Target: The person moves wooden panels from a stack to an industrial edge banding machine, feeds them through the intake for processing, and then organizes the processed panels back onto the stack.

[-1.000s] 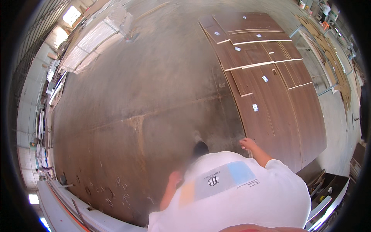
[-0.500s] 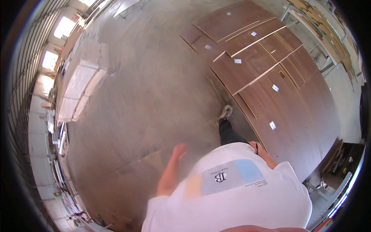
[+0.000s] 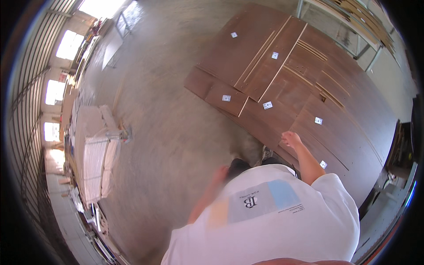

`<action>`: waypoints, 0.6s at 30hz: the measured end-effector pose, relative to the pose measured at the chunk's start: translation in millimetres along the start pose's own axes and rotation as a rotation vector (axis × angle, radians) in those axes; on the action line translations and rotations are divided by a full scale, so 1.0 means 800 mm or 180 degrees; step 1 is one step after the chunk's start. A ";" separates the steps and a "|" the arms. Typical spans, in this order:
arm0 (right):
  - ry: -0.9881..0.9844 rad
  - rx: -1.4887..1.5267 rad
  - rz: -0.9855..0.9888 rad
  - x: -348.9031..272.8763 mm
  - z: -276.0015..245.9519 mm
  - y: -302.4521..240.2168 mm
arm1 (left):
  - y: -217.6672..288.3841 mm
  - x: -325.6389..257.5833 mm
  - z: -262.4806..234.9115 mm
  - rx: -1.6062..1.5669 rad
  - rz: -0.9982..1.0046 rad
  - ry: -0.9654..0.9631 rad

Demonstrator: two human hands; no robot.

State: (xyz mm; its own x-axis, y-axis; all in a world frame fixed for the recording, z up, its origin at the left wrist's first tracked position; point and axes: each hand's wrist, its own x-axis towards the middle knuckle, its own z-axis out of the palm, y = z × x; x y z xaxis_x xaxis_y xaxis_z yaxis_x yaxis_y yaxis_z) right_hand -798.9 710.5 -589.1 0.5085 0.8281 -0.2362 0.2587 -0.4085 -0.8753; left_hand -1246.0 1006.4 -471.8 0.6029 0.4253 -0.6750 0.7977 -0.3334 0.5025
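My right hand [image 3: 291, 139] hangs in front of me, above the near left edge of the large brown panels [image 3: 247, 48] spread side by side and partly overlapping. Its fingers are loosely curled and I see nothing in them. To the left, my left hand [image 3: 220, 173] is low beside my leg over the concrete floor [image 3: 168, 132]. Motion smears its fingers. Small white labels [image 3: 319, 120] are stuck on the panels, and narrow strips [image 3: 282, 62] and grooves run along them.
A wrapped stack of pale boards [image 3: 95, 163] stands at the left. Far right, a metal frame [image 3: 353, 48] bears long brown boards. A dark bin-like box [image 3: 404, 141] is at the right edge. Windows [image 3: 55, 92] line the left wall.
My view has turned and moved closer along the panels, which now lie nearer ahead. My right hand has swung forward from beside my waist; my left hand has drawn back toward my leg.
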 end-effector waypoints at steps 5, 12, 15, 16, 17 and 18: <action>0.0430 0.0863 0.1640 0.068 -0.002 -0.105 | 0.084 0.095 -0.130 -0.0209 -0.0115 -0.0418; 0.1028 0.0625 0.2774 0.086 0.052 -0.100 | 0.145 0.335 -0.289 0.0399 0.0678 -0.0369; 0.1326 0.1225 0.2550 0.078 0.084 -0.087 | 0.143 0.451 -0.352 0.0633 0.0441 -0.0389; 0.1366 0.0950 0.2735 0.086 0.086 -0.097 | 0.156 0.493 -0.380 0.0783 0.0886 -0.0107; 0.1393 0.0665 0.2893 0.106 0.084 -0.111 | 0.178 0.533 -0.411 0.0371 0.0312 -0.0322; 0.1299 0.0384 0.3031 0.125 0.086 -0.133 | 0.160 0.580 -0.429 0.0435 0.0374 0.0011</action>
State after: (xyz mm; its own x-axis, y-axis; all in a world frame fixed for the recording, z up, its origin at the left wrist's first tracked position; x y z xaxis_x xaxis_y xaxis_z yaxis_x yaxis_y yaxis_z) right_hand -831.8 863.4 -548.6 0.7039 -0.0186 -0.7100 -0.4674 -0.7648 -0.4434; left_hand -860.0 1449.6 -535.3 0.6921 0.3794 -0.6140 0.7130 -0.4921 0.4995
